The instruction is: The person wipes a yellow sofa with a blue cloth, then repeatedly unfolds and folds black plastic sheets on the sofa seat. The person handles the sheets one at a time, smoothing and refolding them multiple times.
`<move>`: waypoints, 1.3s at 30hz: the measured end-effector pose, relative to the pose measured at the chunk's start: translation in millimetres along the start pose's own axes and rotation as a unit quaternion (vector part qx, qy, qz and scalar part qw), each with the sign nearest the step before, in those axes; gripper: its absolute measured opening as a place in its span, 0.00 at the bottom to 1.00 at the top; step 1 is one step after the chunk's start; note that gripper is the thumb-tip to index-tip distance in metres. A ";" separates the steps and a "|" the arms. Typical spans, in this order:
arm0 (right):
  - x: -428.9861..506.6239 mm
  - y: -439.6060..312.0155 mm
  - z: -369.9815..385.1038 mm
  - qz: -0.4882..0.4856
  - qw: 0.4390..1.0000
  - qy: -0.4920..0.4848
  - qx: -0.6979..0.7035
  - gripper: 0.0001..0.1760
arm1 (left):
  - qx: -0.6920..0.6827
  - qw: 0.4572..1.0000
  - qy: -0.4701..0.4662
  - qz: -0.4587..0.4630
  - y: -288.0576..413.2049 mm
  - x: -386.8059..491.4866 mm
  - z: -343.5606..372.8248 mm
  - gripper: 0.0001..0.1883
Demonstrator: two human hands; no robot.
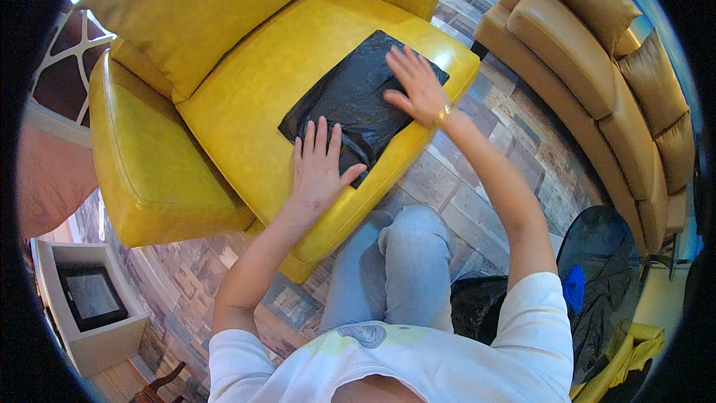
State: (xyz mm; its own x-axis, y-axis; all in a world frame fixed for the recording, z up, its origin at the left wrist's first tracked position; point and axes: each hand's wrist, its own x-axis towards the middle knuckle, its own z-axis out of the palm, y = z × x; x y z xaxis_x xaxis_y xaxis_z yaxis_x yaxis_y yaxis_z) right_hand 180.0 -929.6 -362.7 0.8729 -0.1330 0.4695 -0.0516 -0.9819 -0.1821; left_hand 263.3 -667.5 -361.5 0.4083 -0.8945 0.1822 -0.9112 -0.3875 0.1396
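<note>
A black plastic bag [347, 89], folded to a flat rectangle, lies on the seat cushion [268, 67] of a yellow leather armchair. My left hand [321, 173] rests palm down over the bag's near left end, fingers and thumb apart. Flat on the bag's right part is my right hand [417, 87], slightly blurred, its fingers spread; a gold-coloured bracelet circles that wrist. Neither hand grips anything. Some creases run across the bag between the hands.
A tan leather sofa [582, 84] curves along the right. A dark glossy oval tabletop [598, 285] with a blue item stands lower right, near black plastic [478, 302] beside my legs. The armchair's armrest [151, 162] and a white cabinet [100, 336] are at left.
</note>
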 end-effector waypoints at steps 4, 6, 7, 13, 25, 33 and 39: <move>-52.8 -28.9 -26.2 -0.110 0.991 -0.073 0.026 0.43 | -0.053 0.999 0.006 -0.010 13.7 8.8 -31.4 0.32; -72.0 -37.8 -36.4 -0.136 0.984 -0.099 0.050 0.45 | -0.080 0.996 0.040 0.004 7.0 18.3 -35.3 0.26; -76.0 -44.0 -36.0 -0.136 0.984 -0.111 0.042 0.45 | -0.065 0.995 0.060 0.037 -3.3 23.7 -31.8 0.26; -94.6 -59.6 -20.8 -0.145 0.987 -0.073 0.003 0.40 | -0.047 0.998 0.025 0.044 -22.7 19.2 -18.8 0.23; -84.3 -51.9 -12.6 0.116 0.956 0.136 0.232 0.13 | -0.526 0.835 -0.158 -0.027 -53.3 93.9 -3.9 0.26; -47.6 -1.4 1.2 0.454 0.722 0.148 0.501 0.18 | -0.520 0.821 -0.228 -0.059 -63.1 127.2 -12.6 0.41; -56.5 14.8 1.1 0.514 0.760 0.136 0.373 0.30 | -0.451 0.880 -0.101 -0.108 -44.3 135.3 12.9 0.24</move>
State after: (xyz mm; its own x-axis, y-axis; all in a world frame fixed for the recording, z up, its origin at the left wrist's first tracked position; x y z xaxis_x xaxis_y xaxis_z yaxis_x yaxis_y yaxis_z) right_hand 130.5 -936.4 -392.9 0.4187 -0.9015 -0.1093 -0.2604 -0.0038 -0.9655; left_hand 358.2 -774.2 -355.6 0.4656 -0.8786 -0.1065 -0.3635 -0.2996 0.8821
